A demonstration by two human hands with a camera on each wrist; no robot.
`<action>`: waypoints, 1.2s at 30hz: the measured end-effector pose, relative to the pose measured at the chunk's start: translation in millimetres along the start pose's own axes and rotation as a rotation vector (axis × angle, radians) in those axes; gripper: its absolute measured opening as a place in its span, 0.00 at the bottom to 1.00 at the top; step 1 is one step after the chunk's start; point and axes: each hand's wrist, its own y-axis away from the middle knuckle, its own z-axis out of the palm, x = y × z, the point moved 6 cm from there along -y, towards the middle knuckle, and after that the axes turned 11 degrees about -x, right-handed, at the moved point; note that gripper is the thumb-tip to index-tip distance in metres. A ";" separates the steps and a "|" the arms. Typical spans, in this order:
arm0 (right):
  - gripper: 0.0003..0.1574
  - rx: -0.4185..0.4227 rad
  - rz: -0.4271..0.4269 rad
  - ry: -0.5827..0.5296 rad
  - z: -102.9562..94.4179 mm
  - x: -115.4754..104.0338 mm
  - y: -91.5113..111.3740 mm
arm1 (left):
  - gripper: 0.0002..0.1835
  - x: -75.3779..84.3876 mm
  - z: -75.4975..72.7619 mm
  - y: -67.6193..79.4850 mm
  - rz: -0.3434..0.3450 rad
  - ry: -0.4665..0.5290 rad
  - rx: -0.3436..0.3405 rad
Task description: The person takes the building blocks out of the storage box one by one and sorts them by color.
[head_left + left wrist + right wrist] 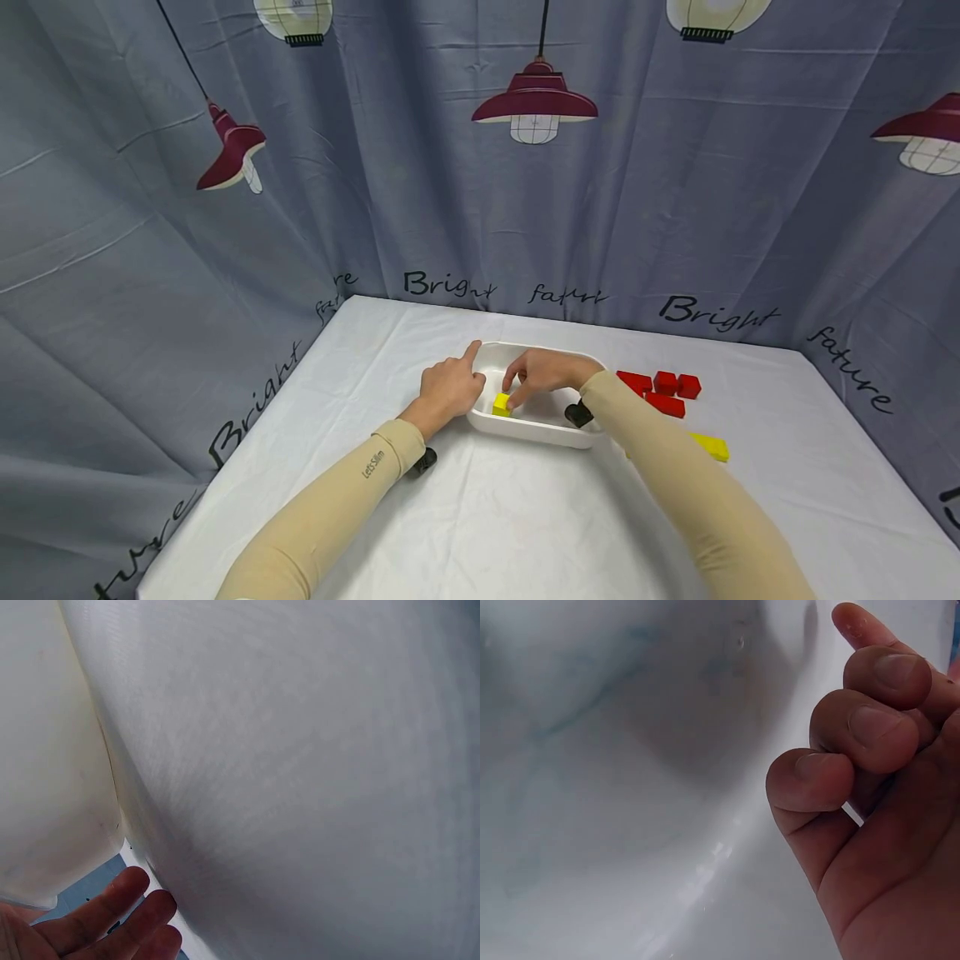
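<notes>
A white tray [532, 433] with rounded corners sits on the cloth-covered table. My left hand [448, 387] holds its left rim, thumb over the edge and index finger stretched toward the far corner. In the left wrist view, the other fingers [127, 907] lie outside the tray wall. Inside the tray, toward its left end, is a small yellow block [501, 406]. My right hand [547, 371] reaches in from the right and pinches this block between thumb and index finger. The right wrist view shows the remaining fingers [864, 727] curled above the glossy tray floor; the block is hidden there.
Right of the tray lie several red blocks, among them a long one [665, 405] and a cube [688, 386]. A longer yellow block [711, 447] lies nearer, partly behind the right sleeve [675, 467]. A grey printed curtain [450, 208] stands behind the table.
</notes>
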 end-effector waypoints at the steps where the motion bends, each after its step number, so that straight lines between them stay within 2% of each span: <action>1: 0.18 0.001 -0.005 0.008 0.5 -0.4 -0.5 | 0.33 0.0 0.0 0.0 0.000 0.001 0.001; 11: 0.12 0.004 -0.030 0.004 0.8 -5.1 -2.2 | 0.32 0.4 -1.7 0.3 0.005 0.006 0.013; 18: 0.09 0.017 -0.052 0.025 1.2 -4.5 -4.3 | 0.33 -0.4 -0.3 -0.1 0.000 -0.002 -0.004; 25: 0.10 0.022 -0.034 0.025 1.8 -4.1 -1.2 | 0.33 -0.5 0.3 -0.2 -0.004 0.002 -0.009; 30: 0.12 0.028 -0.051 0.030 1.3 -4.2 0.0 | 0.33 -0.1 -0.6 0.2 -0.002 0.005 -0.002; 36: 0.10 0.024 -0.048 0.035 1.1 -2.2 -1.2 | 0.33 -0.2 -0.6 0.8 -0.005 0.007 -0.005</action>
